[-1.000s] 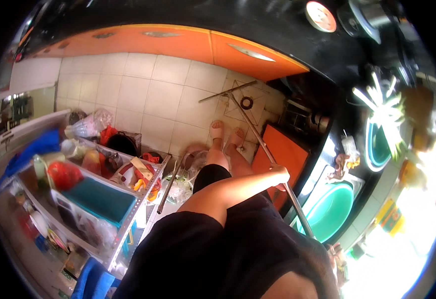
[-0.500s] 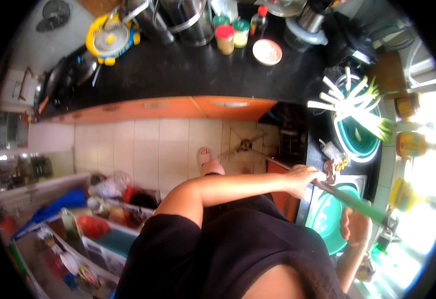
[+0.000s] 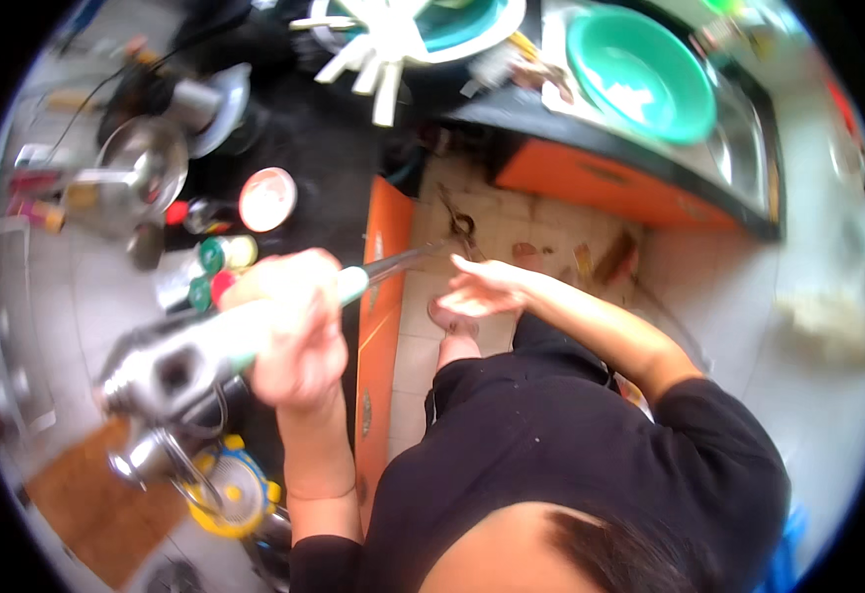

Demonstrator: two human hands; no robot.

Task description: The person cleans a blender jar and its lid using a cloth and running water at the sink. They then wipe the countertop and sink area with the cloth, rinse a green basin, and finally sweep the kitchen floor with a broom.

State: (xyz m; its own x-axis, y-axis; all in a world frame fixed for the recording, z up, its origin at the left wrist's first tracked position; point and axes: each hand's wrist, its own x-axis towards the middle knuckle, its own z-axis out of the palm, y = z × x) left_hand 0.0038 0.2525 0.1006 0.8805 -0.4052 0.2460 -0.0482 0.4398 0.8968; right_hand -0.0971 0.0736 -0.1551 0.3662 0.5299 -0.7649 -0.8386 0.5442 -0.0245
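Observation:
My left hand is wrapped around the pale green and white upper part of a long pole. A blurred grey metal head with a wire loop sticks out beyond the fist, over the counter side. The thin metal shaft runs down to a metal base with spread legs on the tiled floor. My right hand is open beside the lower shaft, fingers apart and holding nothing. Whether its fingertips touch the shaft I cannot tell.
A black counter over orange cabinets runs along the left, with jars, a bottle and a pink bowl on it. A green basin stands by the sink. Spring onions lie over a tub. A yellow fan is at lower left.
My view has turned right, toward the sink. My left hand has gone to the pole's upper part. My right hand has left the pole's top and now hovers near its shaft.

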